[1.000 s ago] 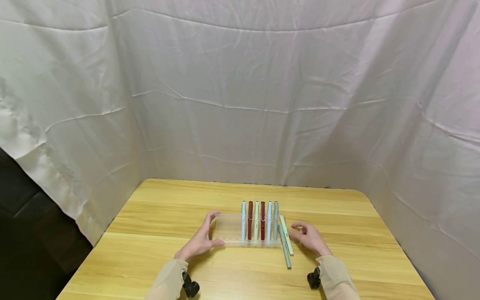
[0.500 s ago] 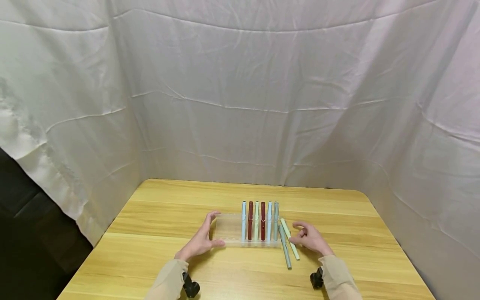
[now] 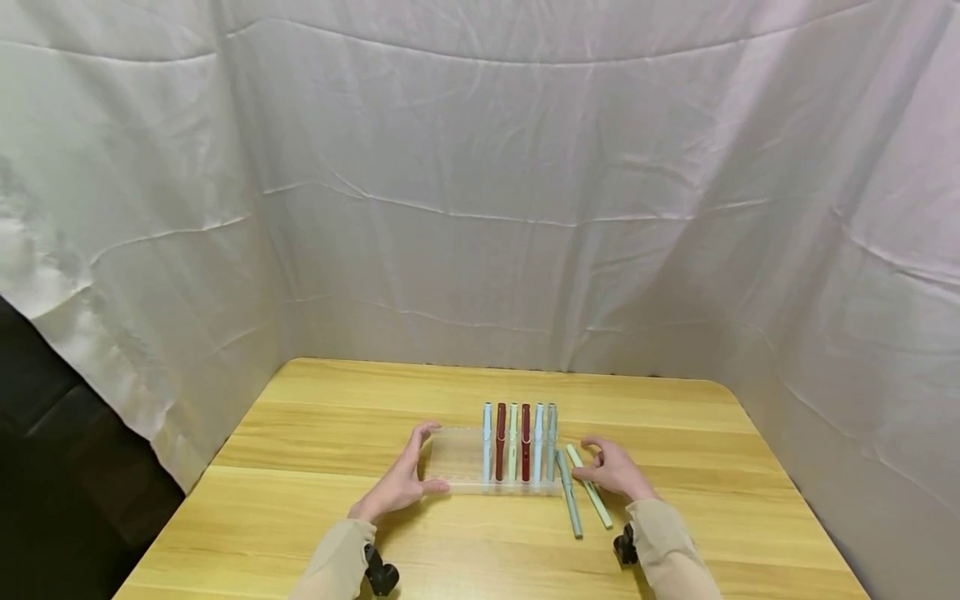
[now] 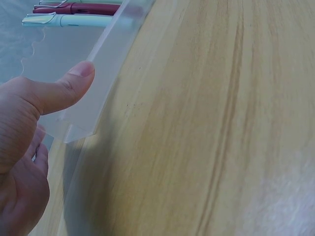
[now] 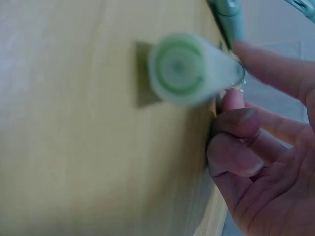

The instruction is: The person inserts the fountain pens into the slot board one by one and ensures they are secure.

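Observation:
A clear plastic pen rack (image 3: 456, 457) lies on the table, its right part filled by a row of capped pens: light blue (image 3: 487, 442), dark red (image 3: 500, 442), pale green, grey-blue. My left hand (image 3: 400, 481) grips its bare left end, thumb (image 4: 74, 88) over the front edge, fingers at the back. Just right of the rack, my right hand (image 3: 617, 472) pinches a loose pale green pen (image 3: 598, 503) between thumb and fingers near its upper part. In the right wrist view, that pen's round end (image 5: 177, 69) points at the camera.
A loose grey-green pen (image 3: 570, 500) lies slanted between the rack and the pale green pen. Wood-grain table (image 3: 480, 550) surrounds everything. Pale cloth curtains (image 3: 480, 208) hang behind and at both sides. A black camera (image 3: 381, 571) sits at each wrist.
The pale green pen has slid right and toward me, away from the grey-green pen. My right fingers have closed in on it. My left hand and the rack have stayed put.

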Available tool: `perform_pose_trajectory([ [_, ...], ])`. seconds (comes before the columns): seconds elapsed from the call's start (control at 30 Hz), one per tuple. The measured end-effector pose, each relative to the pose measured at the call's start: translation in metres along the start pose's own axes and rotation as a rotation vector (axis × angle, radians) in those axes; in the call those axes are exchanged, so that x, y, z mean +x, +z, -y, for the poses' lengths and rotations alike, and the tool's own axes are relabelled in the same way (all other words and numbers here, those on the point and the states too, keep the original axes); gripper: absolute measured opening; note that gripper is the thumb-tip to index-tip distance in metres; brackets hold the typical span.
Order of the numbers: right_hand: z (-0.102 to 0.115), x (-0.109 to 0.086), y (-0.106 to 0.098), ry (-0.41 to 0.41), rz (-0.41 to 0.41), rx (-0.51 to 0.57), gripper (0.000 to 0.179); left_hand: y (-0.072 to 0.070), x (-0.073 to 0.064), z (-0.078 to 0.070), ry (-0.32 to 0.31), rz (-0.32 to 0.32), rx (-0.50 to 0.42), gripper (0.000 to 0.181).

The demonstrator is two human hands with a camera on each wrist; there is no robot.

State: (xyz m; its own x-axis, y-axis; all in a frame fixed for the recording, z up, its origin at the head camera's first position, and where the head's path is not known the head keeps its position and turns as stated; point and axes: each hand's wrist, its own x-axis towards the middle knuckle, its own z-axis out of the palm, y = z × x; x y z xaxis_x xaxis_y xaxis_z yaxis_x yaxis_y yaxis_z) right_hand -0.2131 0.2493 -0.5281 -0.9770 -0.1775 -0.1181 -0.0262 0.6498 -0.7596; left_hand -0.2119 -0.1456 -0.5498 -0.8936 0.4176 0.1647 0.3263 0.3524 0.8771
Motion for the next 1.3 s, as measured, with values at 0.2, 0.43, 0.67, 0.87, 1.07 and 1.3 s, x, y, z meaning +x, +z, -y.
perform_pose_trajectory([
  [0.2,0.0016,0.0019,0.0043,0.019,-0.047,-0.038,0.062,0.0001,0.0003,-0.0003,0.001,-0.002,-0.001,0.093],
  [0.43,0.0002,0.0007,0.0061,0.027,-0.067,-0.104,0.063,0.0003,0.0004,-0.0012,0.006,0.013,0.002,0.093],
  [0.67,-0.0025,0.0020,0.0050,0.036,-0.089,-0.060,0.065,0.0004,0.0003,-0.0020,0.006,0.016,0.000,0.094],
  [0.87,-0.0035,-0.0006,0.0025,0.050,-0.070,0.039,0.064,-0.0001,0.0007,-0.0013,0.007,0.014,0.002,0.093],
  [1.07,-0.0048,-0.0033,0.0010,0.051,-0.075,0.090,0.064,-0.0003,0.0004,-0.0008,0.007,0.005,0.006,0.092],
  [1.3,-0.0078,-0.0024,0.0001,0.032,-0.072,0.122,0.064,-0.0003,-0.0008,-0.0004,0.001,0.008,0.006,0.093],
])
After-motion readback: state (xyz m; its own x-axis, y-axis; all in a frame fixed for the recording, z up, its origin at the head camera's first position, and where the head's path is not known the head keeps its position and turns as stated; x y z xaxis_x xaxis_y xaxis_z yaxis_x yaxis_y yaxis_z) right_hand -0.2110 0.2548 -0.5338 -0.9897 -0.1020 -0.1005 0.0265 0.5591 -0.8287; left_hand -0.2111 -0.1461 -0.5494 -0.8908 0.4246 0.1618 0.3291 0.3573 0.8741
